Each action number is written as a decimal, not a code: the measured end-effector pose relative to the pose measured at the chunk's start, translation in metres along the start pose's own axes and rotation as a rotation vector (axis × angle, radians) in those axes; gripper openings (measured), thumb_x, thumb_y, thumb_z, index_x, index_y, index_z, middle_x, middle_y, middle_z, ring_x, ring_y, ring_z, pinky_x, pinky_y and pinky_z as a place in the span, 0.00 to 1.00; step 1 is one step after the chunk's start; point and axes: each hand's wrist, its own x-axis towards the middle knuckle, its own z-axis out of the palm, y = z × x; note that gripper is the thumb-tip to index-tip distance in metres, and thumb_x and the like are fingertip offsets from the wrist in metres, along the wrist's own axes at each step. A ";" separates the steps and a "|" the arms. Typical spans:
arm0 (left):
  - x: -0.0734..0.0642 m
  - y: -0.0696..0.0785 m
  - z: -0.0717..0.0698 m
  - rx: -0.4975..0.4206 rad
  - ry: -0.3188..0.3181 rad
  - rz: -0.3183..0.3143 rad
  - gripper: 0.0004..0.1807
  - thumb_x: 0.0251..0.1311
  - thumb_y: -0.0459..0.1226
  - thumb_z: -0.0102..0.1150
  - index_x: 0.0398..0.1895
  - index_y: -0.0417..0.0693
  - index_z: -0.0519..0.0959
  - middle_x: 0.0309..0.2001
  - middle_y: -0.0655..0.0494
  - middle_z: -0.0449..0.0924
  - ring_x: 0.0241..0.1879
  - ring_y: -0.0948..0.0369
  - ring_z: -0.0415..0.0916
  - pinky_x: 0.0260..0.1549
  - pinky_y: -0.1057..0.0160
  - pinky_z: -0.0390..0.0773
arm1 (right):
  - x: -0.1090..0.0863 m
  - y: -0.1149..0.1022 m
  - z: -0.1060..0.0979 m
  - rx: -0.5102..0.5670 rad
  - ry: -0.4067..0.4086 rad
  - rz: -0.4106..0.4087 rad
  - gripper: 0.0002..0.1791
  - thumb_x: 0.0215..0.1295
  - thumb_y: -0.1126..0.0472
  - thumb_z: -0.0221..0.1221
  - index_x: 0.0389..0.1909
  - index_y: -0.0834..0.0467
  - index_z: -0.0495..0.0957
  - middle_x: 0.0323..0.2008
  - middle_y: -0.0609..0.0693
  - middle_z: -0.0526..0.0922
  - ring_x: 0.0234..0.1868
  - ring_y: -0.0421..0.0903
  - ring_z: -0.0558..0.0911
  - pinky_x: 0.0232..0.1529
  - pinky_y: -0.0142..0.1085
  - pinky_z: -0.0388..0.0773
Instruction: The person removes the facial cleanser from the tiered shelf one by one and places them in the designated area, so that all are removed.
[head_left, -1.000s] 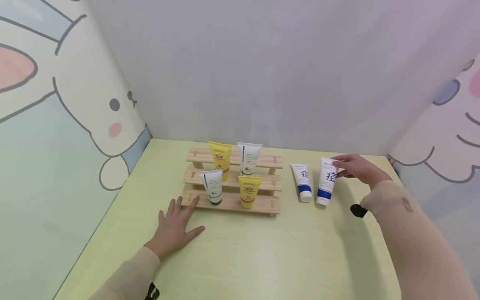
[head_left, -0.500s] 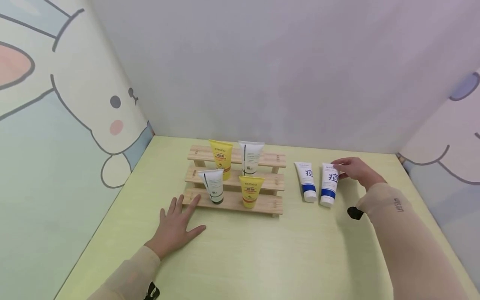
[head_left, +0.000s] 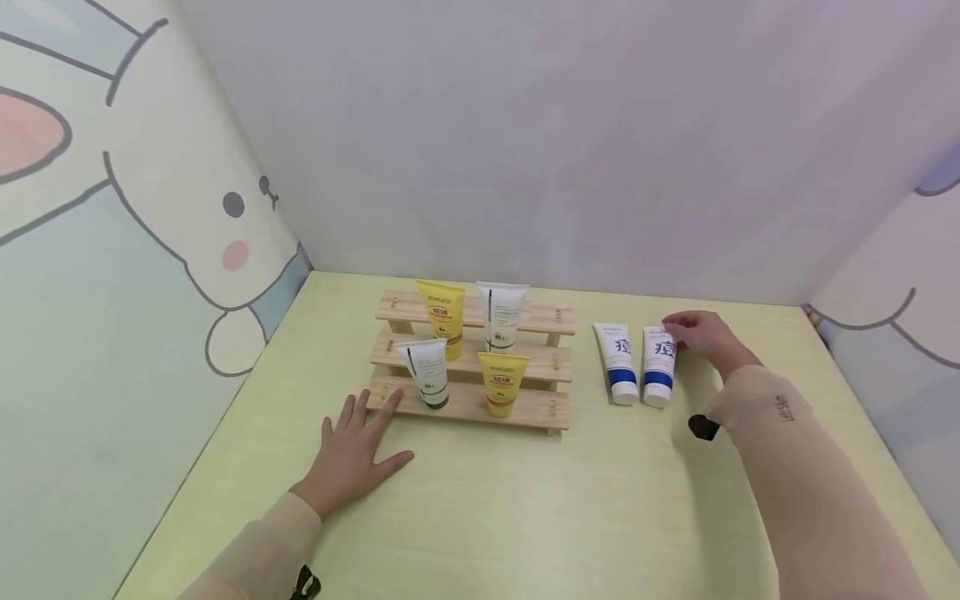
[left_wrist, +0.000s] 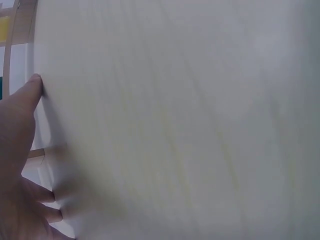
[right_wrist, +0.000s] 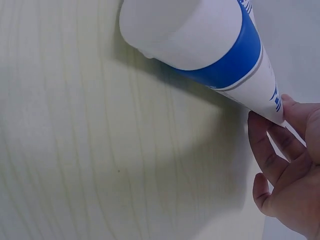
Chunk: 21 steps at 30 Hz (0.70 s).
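My right hand (head_left: 705,340) pinches the flat crimped end of a white squeeze tube with a blue band (head_left: 659,367); the right wrist view shows thumb and fingertips (right_wrist: 257,120) on that end. To its left lies a matching white-and-blue tube (head_left: 617,362) on the table. My left hand (head_left: 348,458) rests spread out, its fingers straight, with a fingertip at the lowest step of the wooden three-step rack (head_left: 536,408). On the rack a white tube (head_left: 426,371) and a yellow tube (head_left: 502,383) stand in front; another yellow tube (head_left: 444,317) and white tube (head_left: 501,315) stand behind.
The pale yellow table (head_left: 525,517) meets a grey-white wall (head_left: 525,150) just behind the rack. Side walls printed with cartoon animals (head_left: 165,192) border it on the left and right.
The held tube has swung straighter and now lies roughly parallel to its neighbour, my right hand keeping its pinch. The camera view shifted slightly. My left hand stays in place.
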 end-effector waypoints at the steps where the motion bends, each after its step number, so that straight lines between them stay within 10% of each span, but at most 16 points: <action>1: 0.000 0.000 0.000 0.000 -0.002 -0.003 0.49 0.65 0.63 0.64 0.85 0.61 0.55 0.78 0.24 0.56 0.76 0.24 0.54 0.61 0.14 0.56 | 0.001 -0.001 0.001 -0.001 0.009 -0.003 0.30 0.84 0.51 0.47 0.76 0.66 0.64 0.69 0.69 0.69 0.62 0.62 0.71 0.68 0.56 0.69; 21: 0.000 -0.002 0.001 0.004 0.002 -0.007 0.50 0.65 0.63 0.64 0.85 0.62 0.54 0.79 0.25 0.55 0.77 0.25 0.52 0.62 0.14 0.55 | 0.008 0.006 -0.009 -0.072 0.031 -0.027 0.32 0.83 0.53 0.46 0.76 0.71 0.58 0.69 0.76 0.66 0.62 0.66 0.72 0.66 0.59 0.71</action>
